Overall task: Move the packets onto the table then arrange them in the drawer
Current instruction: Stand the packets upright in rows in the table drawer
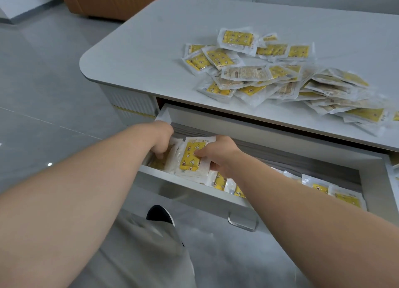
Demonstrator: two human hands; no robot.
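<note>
left hand (160, 142) fingers in drawer (194, 185) stack, grip unclear | right hand (216, 152) pinches one packet (192, 156)

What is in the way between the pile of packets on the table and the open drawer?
Nothing visible. The heap of yellow-and-clear plastic packets lies on the pale grey table, right above the open white drawer. Both hands are already inside it.

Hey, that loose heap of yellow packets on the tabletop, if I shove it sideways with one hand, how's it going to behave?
The heap of packets would probably spread rather than move as one: the packets lie loosely overlapped at odd angles. Their glossy clear wrappers suggest they slide easily over each other and over the smooth table. Some near the front edge could drop into the open drawer.
</note>
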